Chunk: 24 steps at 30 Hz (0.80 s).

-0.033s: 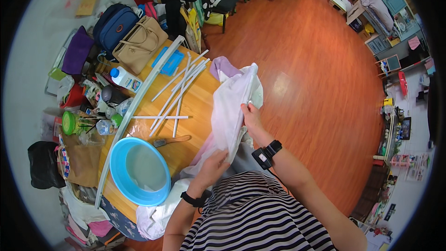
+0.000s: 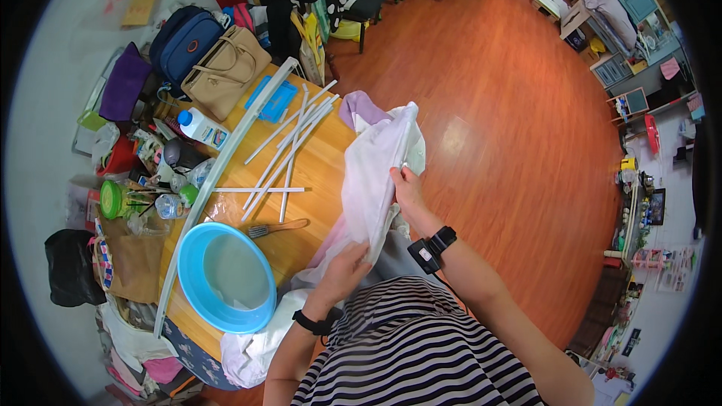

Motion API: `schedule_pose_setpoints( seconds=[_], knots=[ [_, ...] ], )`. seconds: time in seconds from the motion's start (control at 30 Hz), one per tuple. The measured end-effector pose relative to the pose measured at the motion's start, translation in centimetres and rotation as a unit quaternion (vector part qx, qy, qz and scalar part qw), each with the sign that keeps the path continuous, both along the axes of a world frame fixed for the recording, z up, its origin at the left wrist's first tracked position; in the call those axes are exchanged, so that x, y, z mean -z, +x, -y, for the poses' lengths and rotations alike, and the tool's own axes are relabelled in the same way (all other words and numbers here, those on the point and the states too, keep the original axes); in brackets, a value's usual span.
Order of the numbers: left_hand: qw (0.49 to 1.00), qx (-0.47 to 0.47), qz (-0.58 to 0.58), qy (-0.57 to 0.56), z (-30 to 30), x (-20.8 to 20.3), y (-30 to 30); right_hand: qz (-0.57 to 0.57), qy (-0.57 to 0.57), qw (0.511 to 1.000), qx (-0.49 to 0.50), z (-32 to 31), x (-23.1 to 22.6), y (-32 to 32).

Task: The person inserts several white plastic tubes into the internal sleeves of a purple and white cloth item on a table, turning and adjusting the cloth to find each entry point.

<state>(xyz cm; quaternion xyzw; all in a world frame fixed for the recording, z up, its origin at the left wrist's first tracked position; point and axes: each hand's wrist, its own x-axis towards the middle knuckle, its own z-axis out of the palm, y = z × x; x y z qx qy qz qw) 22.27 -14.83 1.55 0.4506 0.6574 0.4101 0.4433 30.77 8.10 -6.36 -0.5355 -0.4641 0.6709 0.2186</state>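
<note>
Beyond the edge of a wooden bench [image 2: 320,184], over the floor [image 2: 511,165], a white-and-lilac cloth [image 2: 367,169] is held up at the person's lap. A loosened pinch could drop it; a hard tug, if the folds beside the blue basin [image 2: 189,274] belong to it, could jolt the basin and slop its cloudy liquid [image 2: 239,271]. The cloth's long axis runs away from the lap, far end leaning slightly right. The right hand [image 2: 407,186] pinches its edge; the left hand [image 2: 346,269] rests against its lower part, grip unclear.
</note>
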Motion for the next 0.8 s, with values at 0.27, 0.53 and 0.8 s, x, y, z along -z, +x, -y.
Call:
schedule_pose_setpoints(
  seconds=[0.27,0.53,0.8],
  knots=[
    [0.987,-0.090,-0.116,0.061,-2.1,1.8,0.1,0.014,-0.002,1.000,-0.008,2.8,1.0,-0.1],
    [0.985,-0.081,-0.130,0.075,-2.9,3.6,-0.9,-0.009,-0.046,0.999,0.026,4.4,0.9,0.5],
    [0.994,-0.009,-0.110,-0.021,-1.8,3.3,-1.9,-0.002,0.059,0.997,-0.044,5.7,-0.4,-0.8]
  ],
)
